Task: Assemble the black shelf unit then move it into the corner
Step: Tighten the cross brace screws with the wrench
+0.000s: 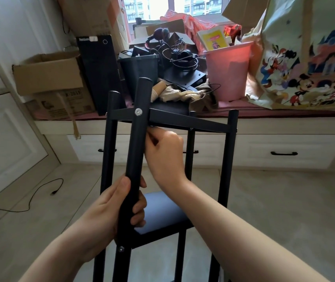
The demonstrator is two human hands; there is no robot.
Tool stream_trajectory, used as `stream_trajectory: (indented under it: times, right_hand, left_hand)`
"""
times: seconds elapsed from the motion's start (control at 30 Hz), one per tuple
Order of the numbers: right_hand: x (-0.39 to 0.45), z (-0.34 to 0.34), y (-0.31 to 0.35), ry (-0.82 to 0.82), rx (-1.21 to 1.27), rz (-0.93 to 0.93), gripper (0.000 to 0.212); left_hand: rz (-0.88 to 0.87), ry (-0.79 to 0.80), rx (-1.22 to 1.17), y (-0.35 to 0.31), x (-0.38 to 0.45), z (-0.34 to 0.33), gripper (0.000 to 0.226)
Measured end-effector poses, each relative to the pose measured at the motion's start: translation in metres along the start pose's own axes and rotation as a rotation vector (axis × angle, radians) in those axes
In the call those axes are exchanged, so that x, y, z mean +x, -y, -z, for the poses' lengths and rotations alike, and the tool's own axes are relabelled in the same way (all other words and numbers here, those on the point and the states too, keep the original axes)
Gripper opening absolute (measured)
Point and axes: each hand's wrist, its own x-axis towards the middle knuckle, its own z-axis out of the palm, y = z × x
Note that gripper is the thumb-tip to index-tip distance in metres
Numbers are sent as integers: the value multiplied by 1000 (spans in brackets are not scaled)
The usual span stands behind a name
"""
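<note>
The black shelf unit (230,151) stands upright in front of me on the floor, with round black posts, a top frame and a dark lower shelf board (163,210). My left hand (111,212) grips the nearest post (136,151) around its middle. My right hand (163,153) is curled against the same post just under the top frame, fingertips at the inner side of the joint; what it pinches is hidden. A silver bolt head (138,112) shows on the post at the top frame, and another small bolt (121,249) sits lower down.
Behind the shelf runs a window bench with drawers (284,153), piled with cardboard boxes (50,76), a black computer tower (99,72), a black bin (138,72), a pink bucket (228,72) and a cartoon-print bag (309,58). A black cable (40,192) lies on the floor at left.
</note>
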Motion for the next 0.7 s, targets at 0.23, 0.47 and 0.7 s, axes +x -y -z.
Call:
stream_trajectory:
  times: [0.23,0.47,0.7]
  right_hand:
    - [-4,-23,-7,-66,131,-47,28]
    - [-4,-28,-9,-95,151,-25,33]
    - [-5,-19,-10,28,49,-21,33]
  left_hand:
    - [-2,0,12,1,-4,3,46]
    - [5,-26,5,-1,-5,5,39]
    - [5,-40,5,-1,-6,6,39]
